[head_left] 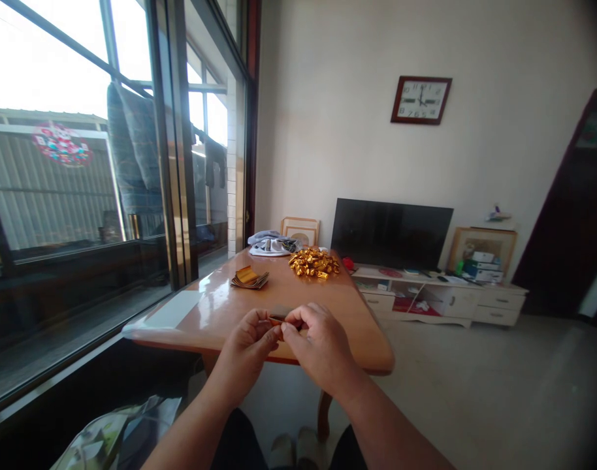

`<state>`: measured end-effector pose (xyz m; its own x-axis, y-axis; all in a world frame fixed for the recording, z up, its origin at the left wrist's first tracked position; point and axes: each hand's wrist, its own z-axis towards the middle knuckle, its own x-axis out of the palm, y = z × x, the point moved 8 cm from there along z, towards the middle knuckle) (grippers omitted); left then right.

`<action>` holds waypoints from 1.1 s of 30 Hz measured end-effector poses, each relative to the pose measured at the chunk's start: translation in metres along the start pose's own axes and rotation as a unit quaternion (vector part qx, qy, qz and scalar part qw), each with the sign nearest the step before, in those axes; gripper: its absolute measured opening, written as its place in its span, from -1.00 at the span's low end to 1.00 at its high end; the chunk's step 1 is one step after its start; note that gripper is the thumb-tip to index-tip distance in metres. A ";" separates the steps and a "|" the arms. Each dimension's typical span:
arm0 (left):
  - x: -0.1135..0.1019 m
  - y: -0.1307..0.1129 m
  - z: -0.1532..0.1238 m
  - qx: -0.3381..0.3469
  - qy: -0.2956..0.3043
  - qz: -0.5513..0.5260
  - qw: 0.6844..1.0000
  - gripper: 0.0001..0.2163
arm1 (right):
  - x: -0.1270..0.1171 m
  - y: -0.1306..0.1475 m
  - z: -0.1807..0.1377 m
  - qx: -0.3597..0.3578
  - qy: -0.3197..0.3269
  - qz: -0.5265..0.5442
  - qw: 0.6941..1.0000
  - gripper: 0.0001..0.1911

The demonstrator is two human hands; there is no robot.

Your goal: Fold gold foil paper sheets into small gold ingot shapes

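Note:
Above the near edge of the wooden table point(362, 333), both hands meet over a small piece of gold paper point(277, 320) with a brownish back. My left hand point(247, 346) pinches its left side between thumb and fingers. From the other side my right hand point(322, 343) grips it, thumb close to the left thumb. The fingers cover much of the paper, so its exact fold cannot be made out. Farther back lies a loose stack of gold paper sheets point(249, 279). Behind it to the right is a heap of shiny folded gold paper pieces point(314, 263).
A pale sheet point(174, 309) lies at the table's left side. Bundled cloth point(272, 243) rests at the far end. Large windows point(73, 196) run along the left. A television point(391, 235) stands on a low white cabinet point(455, 300). A bag point(117, 434) sits at lower left.

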<state>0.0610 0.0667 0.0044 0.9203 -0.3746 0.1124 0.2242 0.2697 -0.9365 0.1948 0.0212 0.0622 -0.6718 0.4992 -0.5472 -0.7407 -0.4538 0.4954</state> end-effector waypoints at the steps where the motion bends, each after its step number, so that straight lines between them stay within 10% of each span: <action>1: 0.001 0.000 0.000 0.006 0.010 0.001 1.000 -0.75 | 0.001 0.000 0.000 0.001 0.001 0.002 1.000 -0.96; 33: -0.002 -0.013 -0.003 0.011 -0.021 0.098 0.995 -0.76 | 0.002 0.005 0.002 -0.061 -0.006 -0.068 0.996 -0.91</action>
<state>0.0556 0.0614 0.0153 0.9595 -0.2758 -0.0566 0.0466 0.3536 -0.9342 0.1894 0.0214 0.0648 -0.5664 0.5703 -0.5950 -0.8193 -0.4682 0.3310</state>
